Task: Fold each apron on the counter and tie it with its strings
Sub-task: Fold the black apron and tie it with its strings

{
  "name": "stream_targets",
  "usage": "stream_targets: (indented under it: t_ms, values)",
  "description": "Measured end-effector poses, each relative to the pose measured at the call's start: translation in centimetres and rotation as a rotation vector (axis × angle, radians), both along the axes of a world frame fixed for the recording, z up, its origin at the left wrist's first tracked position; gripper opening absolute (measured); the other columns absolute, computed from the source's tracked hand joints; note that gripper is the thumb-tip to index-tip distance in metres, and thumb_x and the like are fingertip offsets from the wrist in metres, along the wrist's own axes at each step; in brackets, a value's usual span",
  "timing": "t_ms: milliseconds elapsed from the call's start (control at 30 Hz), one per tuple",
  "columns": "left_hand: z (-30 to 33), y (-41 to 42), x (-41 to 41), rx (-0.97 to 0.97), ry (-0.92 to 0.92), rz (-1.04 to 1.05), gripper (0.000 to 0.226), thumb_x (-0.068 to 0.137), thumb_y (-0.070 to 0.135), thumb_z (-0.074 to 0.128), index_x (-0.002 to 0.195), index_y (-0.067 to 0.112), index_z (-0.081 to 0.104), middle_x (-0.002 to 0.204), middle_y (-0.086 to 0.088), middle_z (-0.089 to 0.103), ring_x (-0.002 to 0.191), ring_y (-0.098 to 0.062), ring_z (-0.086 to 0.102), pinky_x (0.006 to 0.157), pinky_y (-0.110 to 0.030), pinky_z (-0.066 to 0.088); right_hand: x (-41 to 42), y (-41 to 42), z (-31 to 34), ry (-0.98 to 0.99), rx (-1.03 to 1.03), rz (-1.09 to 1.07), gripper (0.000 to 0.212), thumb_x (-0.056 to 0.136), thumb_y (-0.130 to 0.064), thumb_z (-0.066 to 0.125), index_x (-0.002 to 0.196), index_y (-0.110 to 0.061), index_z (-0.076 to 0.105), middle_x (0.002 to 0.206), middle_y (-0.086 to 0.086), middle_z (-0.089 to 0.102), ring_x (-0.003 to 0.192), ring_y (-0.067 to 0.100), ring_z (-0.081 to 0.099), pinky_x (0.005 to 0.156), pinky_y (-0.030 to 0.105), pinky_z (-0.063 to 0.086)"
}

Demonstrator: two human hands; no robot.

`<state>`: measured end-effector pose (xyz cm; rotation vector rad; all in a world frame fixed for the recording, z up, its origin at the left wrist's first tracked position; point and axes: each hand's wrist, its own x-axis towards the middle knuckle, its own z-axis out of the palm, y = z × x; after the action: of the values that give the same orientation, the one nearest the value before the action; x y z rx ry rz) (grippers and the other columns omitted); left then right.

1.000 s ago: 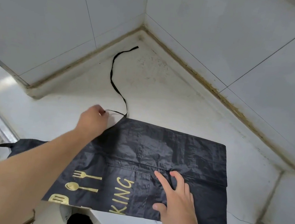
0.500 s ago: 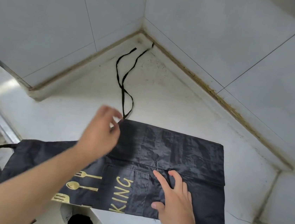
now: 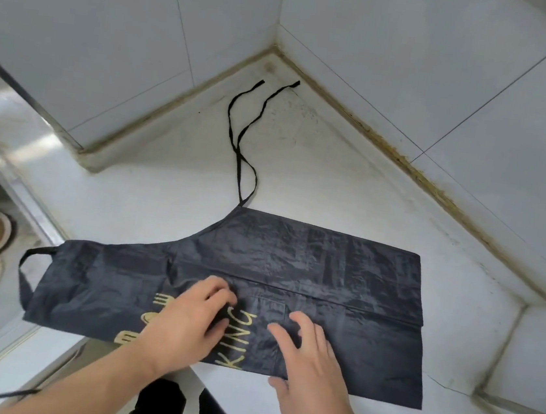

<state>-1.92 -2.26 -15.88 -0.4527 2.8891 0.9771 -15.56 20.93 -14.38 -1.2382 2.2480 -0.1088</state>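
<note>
Both hands (image 3: 190, 320) (image 3: 309, 357) rest on the apron (image 3: 325, 274).

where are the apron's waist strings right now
In the head view, the two waist strings trail from the apron's far edge, left of centre, across the counter into the tiled wall corner, crossing once; neither hand touches them.

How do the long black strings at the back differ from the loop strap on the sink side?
The waist strings are two loose ends trailing toward the wall corner and crossing each other; the neck loop is closed and hangs toward the sink. The strings run much longer. Both are thin, black, and joined to the apron.
</note>
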Motion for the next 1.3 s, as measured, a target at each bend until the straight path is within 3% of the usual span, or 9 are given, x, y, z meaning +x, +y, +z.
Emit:
stream_targets:
  t_ms: [200, 367, 533, 633, 800, 1000, 1100, 1167, 1300]
  values:
    - [-0.1, 2.8, 3.0, -0.017, -0.193, -0.102, 0.069, 0.083, 0.068, 0.054, 0.142, 0.034, 0.048, 0.144, 0.015, 0.035, 0.138, -0.008, 0.030, 0.118, -0.029, 0.024, 1.4, 0.1, -1.5, 0.071, -0.052, 0.061, 0.027, 0.082, -0.022, 0.072, 0.103, -0.031, 0.057, 0.124, -0.009, 0.049, 0.110, 0.021, 0.055, 0.084, 0.034, 0.053]
    - [-0.5, 2.0, 3.6, -0.147, -0.196, -0.023, 0.046, 0.077, 0.030, 0.072, 0.122, 0.024, 0.064, 0.125, 0.006, 0.054, 0.118, -0.021, 0.056, 0.103, -0.036, 0.048, 0.7, -0.8, -0.1, 0.098, -0.088, -0.050, 0.006, 0.092, -0.028, 0.032, 0.091, -0.031, 0.037, 0.099, -0.013, 0.047, 0.092, 0.016, 0.050, 0.081, 0.035, 0.052]
    - [-1.0, 0.2, 3.6, -0.257, -0.101, 0.067, 0.028, 0.078, 0.017, 0.074, 0.106, 0.023, 0.076, 0.101, 0.007, 0.068, 0.093, -0.021, 0.066, 0.080, -0.038, 0.058, 1.3, -1.2, 0.1, 0.108, 0.156, -0.009, 0.072, 0.086, -0.066, 0.048, 0.145, -0.025, 0.043, 0.148, -0.004, 0.039, 0.132, 0.023, 0.043, 0.103, 0.048, 0.046]
    - [-0.5, -1.1, 3.5, -0.290, -0.091, 0.088, 0.023, 0.080, 0.018, 0.071, 0.102, 0.023, 0.076, 0.092, 0.007, 0.070, 0.084, -0.021, 0.067, 0.074, -0.037, 0.057, 1.2, -0.9, -0.2, 0.134, 0.152, -0.018, 0.061, 0.085, -0.044, 0.063, 0.141, -0.027, 0.048, 0.147, -0.003, 0.040, 0.127, 0.026, 0.050, 0.093, 0.047, 0.051]
    - [0.4, -6.5, 4.9, -0.409, -0.298, 0.165, 0.042, 0.065, 0.000, 0.073, 0.099, 0.022, 0.081, 0.092, 0.004, 0.073, 0.085, -0.026, 0.067, 0.079, -0.042, 0.056, -3.3, 1.8, 0.0, 0.215, 0.209, -0.188, 0.063, 0.078, -0.002, 0.065, 0.137, -0.024, 0.060, 0.148, -0.005, 0.052, 0.128, 0.023, 0.055, 0.099, 0.040, 0.052]
    - [3.4, -12.5, 5.6, -0.497, -0.491, 0.363, 0.047, 0.078, 0.001, 0.059, 0.113, 0.026, 0.078, 0.101, -0.002, 0.077, 0.097, -0.031, 0.070, 0.075, -0.037, 0.055, -8.8, 6.0, 1.2, 0.223, 0.269, -0.321, 0.070, 0.088, 0.002, 0.047, 0.147, -0.035, 0.056, 0.160, -0.024, 0.041, 0.147, 0.008, 0.040, 0.111, 0.026, 0.044]
    - [4.9, -13.8, 5.5, -0.524, -0.586, 0.381, 0.042, 0.081, 0.008, 0.058, 0.114, 0.028, 0.074, 0.093, -0.005, 0.073, 0.088, -0.030, 0.068, 0.067, -0.033, 0.052, -10.5, 6.4, 1.9, 0.218, 0.288, -0.334, 0.067, 0.092, -0.003, 0.044, 0.145, -0.042, 0.057, 0.152, -0.023, 0.053, 0.136, 0.012, 0.055, 0.106, 0.027, 0.047]
    - [5.7, -14.7, 5.3, -0.557, -0.530, 0.444, 0.039, 0.081, 0.006, 0.062, 0.114, 0.024, 0.075, 0.092, -0.010, 0.074, 0.085, -0.035, 0.068, 0.065, -0.034, 0.052, -11.2, 6.3, 2.1, 0.210, 0.300, -0.316, 0.065, 0.095, -0.004, 0.043, 0.146, -0.042, 0.056, 0.148, -0.018, 0.058, 0.130, 0.016, 0.059, 0.105, 0.028, 0.047]
    - [7.6, -15.0, 5.3, -0.655, -0.198, 0.458, 0.018, 0.077, 0.000, 0.062, 0.077, 0.011, 0.077, 0.062, -0.010, 0.066, 0.057, -0.036, 0.058, 0.052, -0.034, 0.048, -12.6, 6.3, 2.2, 0.166, 0.334, -0.304, 0.061, 0.097, -0.005, 0.042, 0.143, -0.041, 0.060, 0.143, -0.011, 0.064, 0.128, 0.020, 0.059, 0.103, 0.030, 0.049]
